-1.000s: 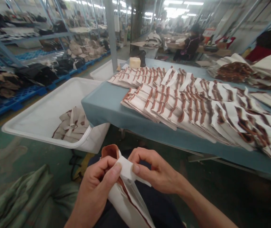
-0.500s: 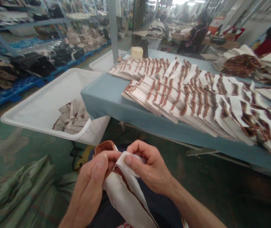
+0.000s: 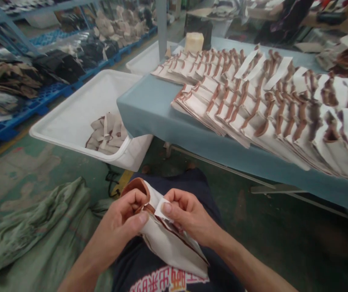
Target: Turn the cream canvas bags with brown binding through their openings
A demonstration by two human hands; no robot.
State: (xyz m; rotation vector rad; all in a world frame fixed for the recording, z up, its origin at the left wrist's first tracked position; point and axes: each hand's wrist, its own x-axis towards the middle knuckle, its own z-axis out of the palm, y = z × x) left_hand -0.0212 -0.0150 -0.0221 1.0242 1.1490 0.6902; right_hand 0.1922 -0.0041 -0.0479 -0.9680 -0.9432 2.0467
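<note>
An off-white, leather-like sewn piece (image 3: 174, 245) with a brown lining lies across my lap, its curled brown opening (image 3: 137, 186) at the upper left. My left hand (image 3: 123, 221) grips it near that opening, thumb on the outside and fingers bent at the brown edge. Between the thumb and fingers of my right hand (image 3: 189, 215) is a small white strip (image 3: 160, 209), pressed beside the dark seam of the piece. Whether the strip is attached there I cannot tell. Several similar off-white pieces (image 3: 222, 109) overlap in rows on the blue-covered table (image 3: 140, 101) ahead.
Left of the table stands a white plastic tub (image 3: 61, 109) with beige pieces (image 3: 108, 136) inside. Green cloth (image 3: 52, 231) is heaped on the floor at the left. Blue pallets (image 3: 44, 103) carry stacked material behind. A metal post (image 3: 162, 32) rises by the table's far corner.
My view has tilted downward. The white strip now shows smaller between my right fingers, and my left fingers have shifted onto the brown opening. The piece shows more fully on my lap.
</note>
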